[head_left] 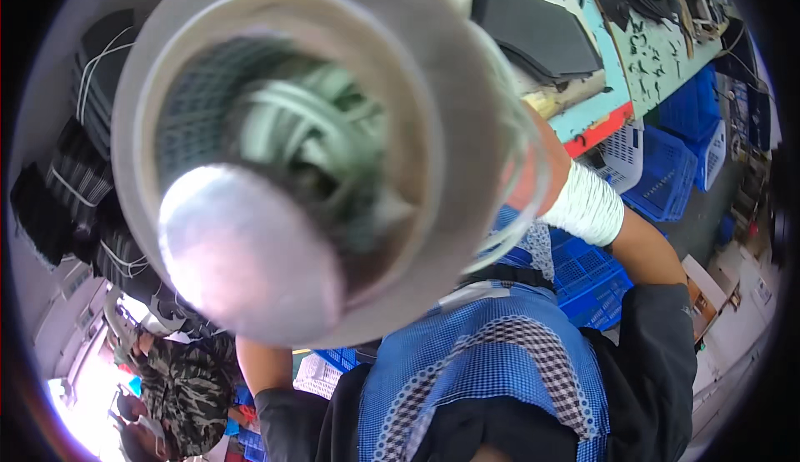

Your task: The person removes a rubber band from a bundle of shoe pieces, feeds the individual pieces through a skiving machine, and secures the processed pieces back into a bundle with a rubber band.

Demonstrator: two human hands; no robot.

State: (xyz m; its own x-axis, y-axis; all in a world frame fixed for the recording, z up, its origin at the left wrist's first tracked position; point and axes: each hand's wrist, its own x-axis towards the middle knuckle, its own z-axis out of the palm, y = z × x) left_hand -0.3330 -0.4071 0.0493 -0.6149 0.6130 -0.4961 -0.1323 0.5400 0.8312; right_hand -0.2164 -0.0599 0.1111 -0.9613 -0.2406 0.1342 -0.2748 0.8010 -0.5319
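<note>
A large grey-beige hollow ring or tube (429,129) fills the upper middle, very close and blurred. Loose pale strands hang along its right side. Through its opening show coiled whitish-green strands (292,120) and part of a basket's mesh. A pale pinkish rounded shape (250,254), too blurred to name, covers the opening's lower left. My right hand (546,158) is beside the ring's right side, its fingers hidden; white cord (587,204) is wound thickly about that wrist. My left forearm (265,366) rises behind the ring, which hides my left hand.
Dark grey shaped panels (537,29) lie stacked on the worktable (617,79), with black scraps at its far end. Blue crates (667,174) stand below it at right. Tied bundles of dark panels (79,170) are at left. Another person in camouflage (187,387) works at lower left.
</note>
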